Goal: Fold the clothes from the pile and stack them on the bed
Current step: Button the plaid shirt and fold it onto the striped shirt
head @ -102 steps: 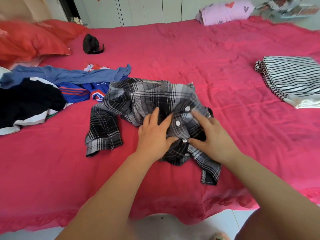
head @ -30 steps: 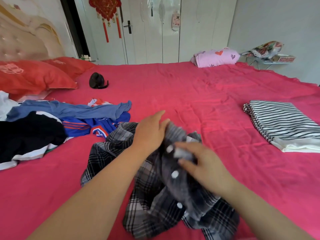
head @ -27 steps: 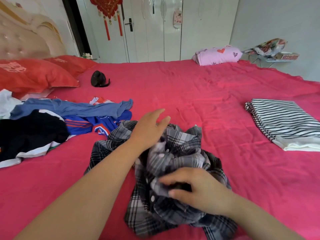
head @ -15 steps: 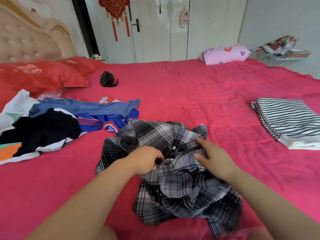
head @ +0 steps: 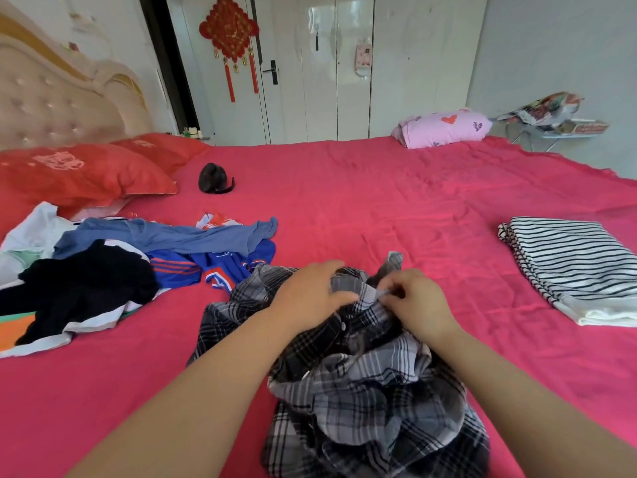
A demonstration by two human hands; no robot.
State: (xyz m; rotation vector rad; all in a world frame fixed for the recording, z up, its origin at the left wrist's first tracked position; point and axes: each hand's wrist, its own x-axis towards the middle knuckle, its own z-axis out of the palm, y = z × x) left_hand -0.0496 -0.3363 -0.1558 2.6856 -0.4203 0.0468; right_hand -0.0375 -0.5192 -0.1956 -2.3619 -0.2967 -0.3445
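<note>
While half a second ago your left hand (head: 310, 294) was curled into the middle of the shirt (head: 362, 391) and your right hand (head: 417, 305) lay flat on it, both have now gone up to its far, collar end. Your right hand pinches a pale edge of cloth there between thumb and bent fingers. Your left lies over the collar beside it, fingers lightly bent and thumb reaching toward the right hand; whether it grips or only presses, I cannot tell.

The shirt is on the bed (head: 379, 188) right in front of you, still bunched, not laid flat. So you seem to be finding the collar to shake or spread it out; the folding of this piece looks barely begun.

No box or basket shows. The bed bears everything: the unfolded pile (head: 103, 270) to your left, just beside the shirt, and one striped fold (head: 572, 267) well apart on the right.
</note>
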